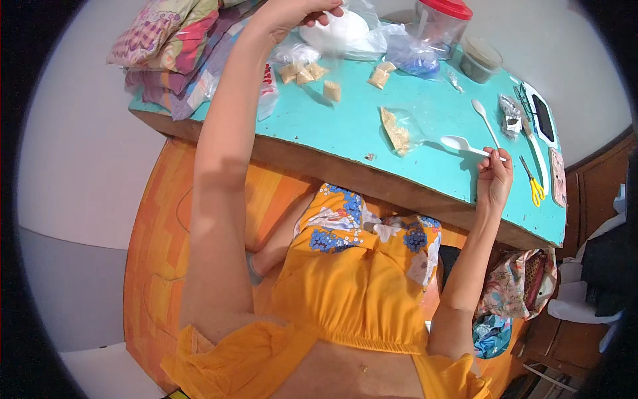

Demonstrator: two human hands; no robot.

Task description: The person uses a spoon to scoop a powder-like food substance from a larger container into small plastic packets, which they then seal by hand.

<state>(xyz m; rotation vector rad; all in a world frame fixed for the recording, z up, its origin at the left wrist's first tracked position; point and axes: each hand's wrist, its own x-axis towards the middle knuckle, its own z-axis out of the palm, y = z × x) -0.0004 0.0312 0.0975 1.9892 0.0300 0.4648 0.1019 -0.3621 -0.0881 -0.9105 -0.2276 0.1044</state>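
Observation:
My left hand [309,15] is raised at the top edge, fingers bent, pinching a clear plastic bag [331,42] that hangs down with tan granules in its bottom corner [331,92]. My right hand [495,167] holds a white plastic spoon [456,143] by its handle over the turquoise table [349,127]. Left of the spoon lies an open-looking clear bag of tan granules [396,132]. Several small filled packets [304,74] sit near the hanging bag, with more packets [380,77] to their right. A second white spoon [481,109] lies beyond my right hand.
Folded patterned fabrics [169,55] are piled at the left. A red-lidded clear jar [441,27], plastic bags [411,55] and a round tub [480,62] stand at the back. Yellow-handled scissors [536,192], a knife [540,159] and a phone [558,177] lie at the right edge.

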